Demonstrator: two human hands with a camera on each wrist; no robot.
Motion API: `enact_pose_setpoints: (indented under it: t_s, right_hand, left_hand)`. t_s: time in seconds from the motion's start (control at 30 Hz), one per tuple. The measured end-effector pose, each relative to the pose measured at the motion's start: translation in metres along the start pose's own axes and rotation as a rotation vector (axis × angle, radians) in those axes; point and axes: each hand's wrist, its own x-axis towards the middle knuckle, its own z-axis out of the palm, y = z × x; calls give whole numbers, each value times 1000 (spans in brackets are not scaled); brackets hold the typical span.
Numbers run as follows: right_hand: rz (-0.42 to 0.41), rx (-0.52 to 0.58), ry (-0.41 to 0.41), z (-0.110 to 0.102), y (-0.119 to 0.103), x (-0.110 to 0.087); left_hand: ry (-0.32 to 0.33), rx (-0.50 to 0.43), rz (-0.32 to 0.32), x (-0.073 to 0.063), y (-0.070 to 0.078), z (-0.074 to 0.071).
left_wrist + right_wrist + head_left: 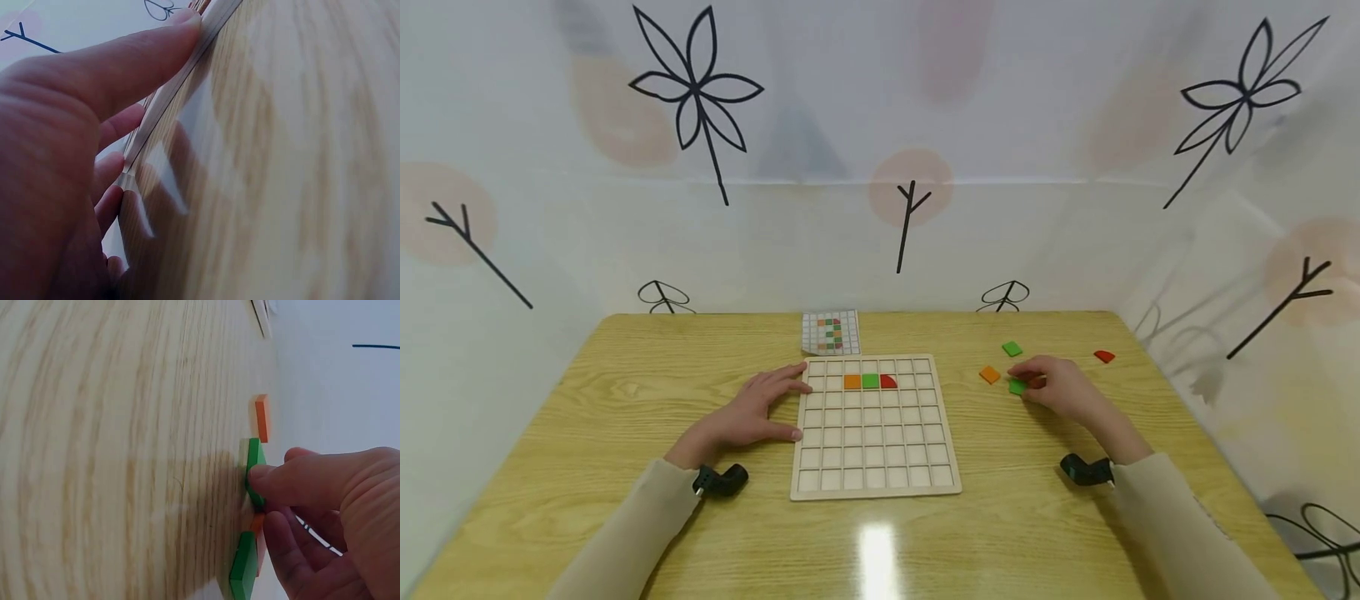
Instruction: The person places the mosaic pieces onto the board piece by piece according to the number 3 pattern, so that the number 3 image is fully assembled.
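Note:
A square wooden grid board (872, 496) lies flat on the table, holding an orange square (852, 382), a green square (870, 381) and a red quarter-circle piece (888, 382) side by side in one row. My left hand (756, 410) rests at the board's left edge, thumb and fingers spread and touching its rim. Over on the right, my right hand (1060, 390) pinches a green square tile (253, 456) with its thumb against the face; the other fingers partly hide it. Close below in the right wrist view is another green tile (244, 565), with an orange-red piece (258, 524) partly behind it.
Loose on the table near my right hand are an orange tile (989, 374), a green tile (1012, 348) and a red quarter-circle piece (1104, 356). Behind the board lies a paper card (810, 337) printed with a coloured grid. A patterned cloth (820, 242) hangs behind the table.

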Motion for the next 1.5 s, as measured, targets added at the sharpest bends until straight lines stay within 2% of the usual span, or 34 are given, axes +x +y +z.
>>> enact_pose_setpoints:
  t_s: [0.33, 0.57, 0.87, 1.13, 1.5]
  right_hand:
    - [-8, -31, 18, 2, 0, -4]
    - [4, -78, 11, 4, -2, 0]
    - [27, -45, 14, 6, 1, 0]
    - [35, -61, 50, 9, 1, 3]
    - [72, -7, 94, 3, -1, 2]
  left_hand:
    - [-4, -4, 4, 2, -1, 2]
    - [-4, -8, -3, 1, -1, 1]
    - [-5, -5, -4, 0, -1, 0]
    - [-7, -12, -7, 1, 1, 0]
    - [-10, -8, -4, 0, 0, 0]
